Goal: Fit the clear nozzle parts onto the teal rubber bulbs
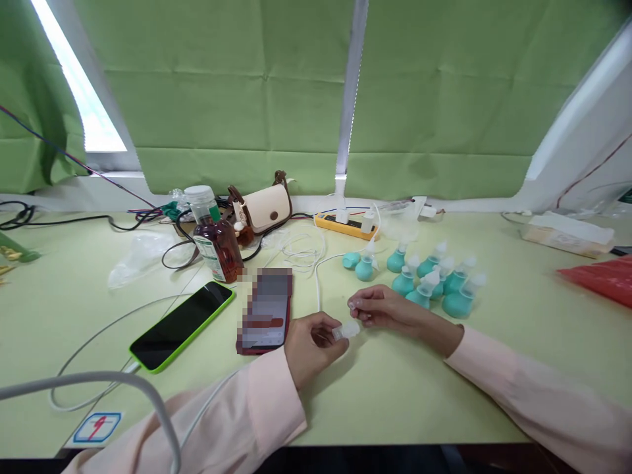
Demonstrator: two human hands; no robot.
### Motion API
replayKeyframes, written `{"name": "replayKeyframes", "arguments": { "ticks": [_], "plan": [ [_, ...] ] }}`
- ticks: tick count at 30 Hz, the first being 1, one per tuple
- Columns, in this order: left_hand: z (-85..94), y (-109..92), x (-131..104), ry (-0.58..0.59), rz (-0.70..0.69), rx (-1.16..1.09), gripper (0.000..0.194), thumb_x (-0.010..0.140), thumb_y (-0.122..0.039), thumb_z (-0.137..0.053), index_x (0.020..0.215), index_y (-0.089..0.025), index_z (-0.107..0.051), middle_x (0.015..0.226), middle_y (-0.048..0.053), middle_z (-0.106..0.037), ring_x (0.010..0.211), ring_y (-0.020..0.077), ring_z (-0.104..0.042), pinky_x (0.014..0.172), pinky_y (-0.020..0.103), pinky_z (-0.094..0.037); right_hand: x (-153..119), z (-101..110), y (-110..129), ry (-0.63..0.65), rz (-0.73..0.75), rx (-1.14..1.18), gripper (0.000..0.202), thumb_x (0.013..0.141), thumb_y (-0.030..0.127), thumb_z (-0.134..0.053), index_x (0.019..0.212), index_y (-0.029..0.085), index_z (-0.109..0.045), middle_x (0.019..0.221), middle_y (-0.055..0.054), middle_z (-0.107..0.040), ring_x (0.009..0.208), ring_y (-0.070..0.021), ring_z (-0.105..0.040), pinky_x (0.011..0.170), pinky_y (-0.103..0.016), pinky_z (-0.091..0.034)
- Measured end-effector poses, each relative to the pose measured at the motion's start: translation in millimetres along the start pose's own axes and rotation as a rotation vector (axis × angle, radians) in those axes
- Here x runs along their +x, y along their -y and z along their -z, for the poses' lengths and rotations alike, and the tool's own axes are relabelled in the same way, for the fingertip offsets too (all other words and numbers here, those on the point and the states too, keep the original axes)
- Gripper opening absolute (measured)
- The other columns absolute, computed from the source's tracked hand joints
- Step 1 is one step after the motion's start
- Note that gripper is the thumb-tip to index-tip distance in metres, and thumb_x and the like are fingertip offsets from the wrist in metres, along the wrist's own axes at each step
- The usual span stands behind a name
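Note:
My left hand [316,345] pinches a translucent plastic nozzle [346,330] between thumb and fingers, its wider rounded end facing right. Just above and to the right, my right hand [375,307] has its fingertips pressed together on a tiny pale piece, too small to name. The two hands are close but apart, low over the table. Beyond the right hand stand several teal rubber bulbs [459,303] with translucent tips like the one in my left hand. At the back left of this group, a teal bulb [351,261] without a visible tip lies beside a tipped one.
Left of my hands lie a phone in a red case [266,309] and a phone in a green case [182,326] on a white cable. Behind them are a bottle of dark drink [217,243], a cream handbag [269,207] and a yellow power strip [345,226]. Red plastic [602,280] lies far right.

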State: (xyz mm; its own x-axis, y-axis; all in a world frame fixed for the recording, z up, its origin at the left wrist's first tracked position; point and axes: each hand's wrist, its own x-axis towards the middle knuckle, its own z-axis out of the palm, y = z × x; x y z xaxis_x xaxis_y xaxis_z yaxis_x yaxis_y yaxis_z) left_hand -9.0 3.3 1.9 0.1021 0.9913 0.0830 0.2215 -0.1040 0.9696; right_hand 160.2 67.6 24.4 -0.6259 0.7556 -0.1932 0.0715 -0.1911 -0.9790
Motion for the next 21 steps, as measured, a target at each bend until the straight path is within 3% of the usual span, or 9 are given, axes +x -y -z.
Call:
{"name": "replayKeyframes", "arguments": {
  "ticks": [4,9,12,15,18,21],
  "plan": [
    [-0.7,-0.6,-0.2,0.007,-0.004,0.004,0.015,0.056,-0.018,-0.063,0.07,-0.012,-0.061,0.059,0.003,-0.06,0.053,0.0101,-0.053,0.051,0.02,-0.043,-4.7,2.2,-16.3,0.025,-0.095,0.243,0.015,0.066,0.028,-0.061,0.067,0.014,-0.056,0.065,-0.001,-0.052,0.053,-0.0059,-0.044,0.05,-0.019,-0.037],
    [-1.8,-1.4,2.4,0.023,0.085,-0.056,0.018,0.056,-0.019,-0.063,0.073,-0.012,-0.061,0.062,0.003,-0.061,0.056,0.0107,-0.055,0.053,0.02,-0.045,-4.2,-2.1,-18.0,0.06,-0.09,0.261,0.014,0.065,0.026,-0.062,0.067,0.014,-0.058,0.058,0.001,-0.048,0.052,-0.0056,-0.043,0.047,-0.018,-0.035],
    [-2.2,-0.9,1.8,0.028,0.121,-0.045,0.02,0.055,-0.017,-0.063,0.073,-0.011,-0.062,0.062,0.003,-0.06,0.056,0.0108,-0.055,0.055,0.021,-0.045,-2.9,-1.2,-18.0,-0.064,0.003,0.034,0.018,0.064,0.03,-0.062,0.067,0.012,-0.057,0.055,0.002,-0.048,0.047,-0.0058,-0.042,0.043,-0.019,-0.035],
    [-2.2,0.9,1.0,0.049,0.114,-0.015,0.021,0.054,-0.017,-0.063,0.074,-0.011,-0.062,0.062,0.003,-0.059,0.055,0.0104,-0.054,0.054,0.021,-0.044,3.5,3.8,-20.9,-0.232,0.148,-0.363,0.02,0.069,0.033,-0.055,0.067,0.013,-0.056,0.055,0.0,-0.051,0.044,-0.0073,-0.044,0.042,-0.021,-0.038],
    [-2.3,2.3,1.6,0.065,0.099,-0.014,0.023,0.054,-0.017,-0.063,0.077,-0.01,-0.062,0.061,0.003,-0.058,0.054,0.0099,-0.052,0.054,0.021,-0.044,15.2,8.3,-21.2,-0.346,0.306,-0.739,0.018,0.073,0.029,-0.047,0.072,0.015,-0.058,0.064,-0.004,-0.058,0.054,-0.0112,-0.051,0.049,-0.024,-0.042],
    [-2.4,1.9,2.3,0.065,0.096,-0.012,0.024,0.054,-0.017,-0.062,0.077,-0.01,-0.062,0.06,0.003,-0.056,0.054,0.0099,-0.051,0.053,0.022,-0.043,31.3,7.7,-15.0,-0.395,0.383,-0.941,0.017,0.073,0.022,-0.046,0.076,0.014,-0.06,0.071,-0.006,-0.061,0.06,-0.0129,-0.053,0.057,-0.026,-0.042]
  ]
}}
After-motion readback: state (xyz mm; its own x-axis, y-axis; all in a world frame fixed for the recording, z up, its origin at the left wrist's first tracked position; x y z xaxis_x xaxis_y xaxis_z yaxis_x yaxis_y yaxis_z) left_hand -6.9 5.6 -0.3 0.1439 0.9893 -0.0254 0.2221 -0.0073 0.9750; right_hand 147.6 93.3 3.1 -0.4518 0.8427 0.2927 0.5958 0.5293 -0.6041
